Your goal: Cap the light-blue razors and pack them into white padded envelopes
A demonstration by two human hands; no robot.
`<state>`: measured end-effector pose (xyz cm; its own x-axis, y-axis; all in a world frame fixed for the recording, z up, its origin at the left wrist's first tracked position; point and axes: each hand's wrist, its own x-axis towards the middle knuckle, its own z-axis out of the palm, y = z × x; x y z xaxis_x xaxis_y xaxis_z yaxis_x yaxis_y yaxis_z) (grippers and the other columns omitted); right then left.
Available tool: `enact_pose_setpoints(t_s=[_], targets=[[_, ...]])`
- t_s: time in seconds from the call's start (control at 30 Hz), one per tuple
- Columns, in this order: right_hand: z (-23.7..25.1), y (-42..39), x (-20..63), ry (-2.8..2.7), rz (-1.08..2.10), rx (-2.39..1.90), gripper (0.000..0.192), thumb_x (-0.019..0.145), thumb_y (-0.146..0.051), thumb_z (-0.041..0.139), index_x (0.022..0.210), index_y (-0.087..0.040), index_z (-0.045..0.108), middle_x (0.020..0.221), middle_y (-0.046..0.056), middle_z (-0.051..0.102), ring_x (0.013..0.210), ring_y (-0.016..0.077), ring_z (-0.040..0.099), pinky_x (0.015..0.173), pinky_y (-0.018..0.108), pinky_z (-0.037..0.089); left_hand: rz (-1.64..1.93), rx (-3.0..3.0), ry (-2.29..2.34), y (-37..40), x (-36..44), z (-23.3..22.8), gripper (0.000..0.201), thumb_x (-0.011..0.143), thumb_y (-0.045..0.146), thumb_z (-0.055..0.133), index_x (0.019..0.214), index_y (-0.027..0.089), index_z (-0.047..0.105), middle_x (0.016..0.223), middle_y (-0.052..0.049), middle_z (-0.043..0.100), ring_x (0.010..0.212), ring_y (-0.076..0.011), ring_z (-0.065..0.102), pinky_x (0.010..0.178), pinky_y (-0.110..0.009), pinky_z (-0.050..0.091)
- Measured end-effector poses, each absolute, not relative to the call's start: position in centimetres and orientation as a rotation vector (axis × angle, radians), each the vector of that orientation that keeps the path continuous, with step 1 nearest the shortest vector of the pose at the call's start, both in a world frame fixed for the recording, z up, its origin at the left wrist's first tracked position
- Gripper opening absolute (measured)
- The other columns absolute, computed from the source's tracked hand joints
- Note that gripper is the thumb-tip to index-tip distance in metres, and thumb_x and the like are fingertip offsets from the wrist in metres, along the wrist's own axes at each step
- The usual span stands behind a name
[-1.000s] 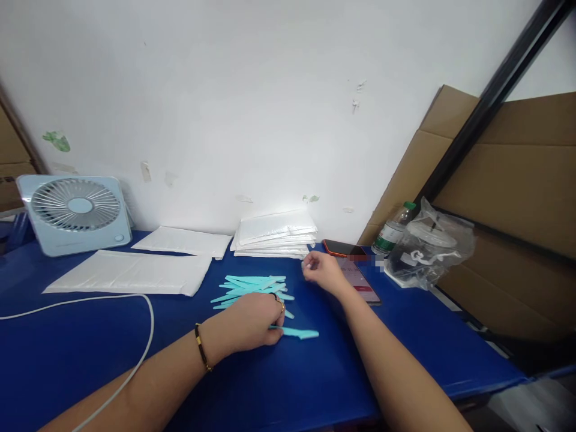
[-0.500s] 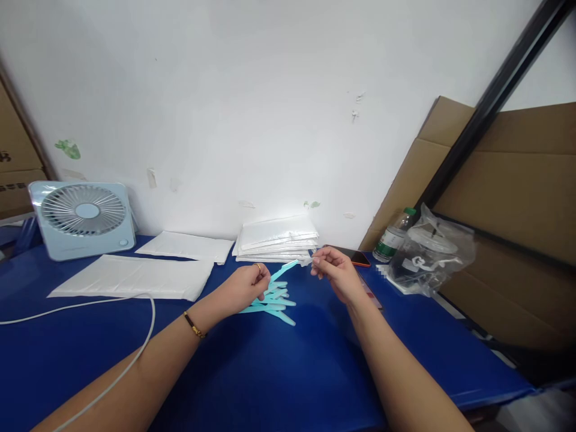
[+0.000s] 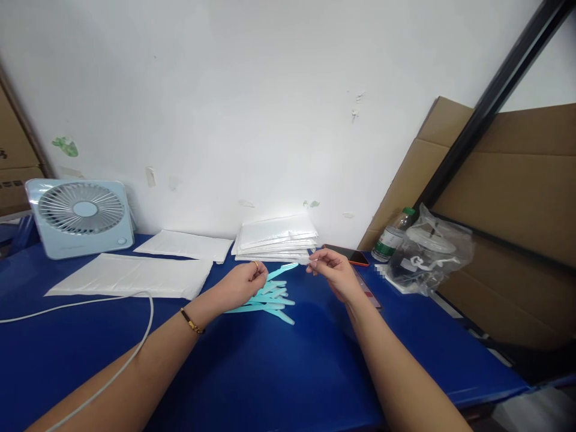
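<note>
My left hand pinches one teal plastic stick by its near end and holds it raised above the blue table. My right hand is closed on a small clear piece at the stick's far tip. Just below and between my hands lies a loose pile of several more teal sticks. A gold ring and a dark bracelet are on my left hand and wrist.
A stack of white padded envelopes sits behind the hands, with two flat ones to the left. A pale blue fan and a white cable are at left. A phone, bottle and bagged cup stand at right before cardboard.
My left hand picked a teal stick off the table near the pile and lifted it. Both hands came together, with the right hand now at the stick's tip.
</note>
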<state>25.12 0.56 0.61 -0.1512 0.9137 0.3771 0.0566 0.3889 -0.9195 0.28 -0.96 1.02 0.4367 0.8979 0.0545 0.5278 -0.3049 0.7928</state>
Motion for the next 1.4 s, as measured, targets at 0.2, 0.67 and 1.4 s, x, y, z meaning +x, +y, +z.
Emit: enact_pose_setpoints(t_s=[0.2, 0.67, 1.4], targets=[[0.5, 0.5, 25.0, -1.58, 1.048, -0.861, 0.018, 0.072, -0.031, 0.065, 0.084, -0.018, 0.063, 0.069, 0.002, 0.064, 0.069, 0.0158, 0.062, 0.065, 0.028, 0.046, 0.64, 1.999, 1.218, -0.9, 0.3, 1.2, 0.031, 0.083, 0.047, 0.036, 0.077, 0.019, 0.048, 0.062, 0.003, 0.044, 0.055, -0.0107, 0.038, 0.05, -0.022, 0.032], [0.2, -0.1, 23.9, -1.626, 1.148, -0.845, 0.019, 0.072, -0.032, 0.067, 0.084, -0.018, 0.063, 0.071, 0.003, 0.066, 0.073, 0.0167, 0.065, 0.071, 0.031, 0.049, 0.618, 2.044, 1.18, -1.1, 0.3, 1.5, 0.031, 0.083, 0.046, 0.035, 0.081, 0.019, 0.049, 0.064, 0.004, 0.044, 0.055, -0.0107, 0.037, 0.051, -0.022, 0.032], [-1.5, -1.9, 19.3, -2.589, 0.302, -1.223, 0.041, 0.066, -0.014, 0.057, 0.107, -0.018, 0.054, 0.096, 0.007, 0.054, 0.091, 0.0207, 0.049, 0.076, 0.029, 0.04, -0.004, 2.696, 1.444, -2.1, 0.6, -0.2, 0.024, 0.067, 0.018, 0.051, 0.091, 0.017, 0.052, 0.094, -0.01, 0.06, 0.085, -0.0227, 0.058, 0.073, -0.033, 0.047]])
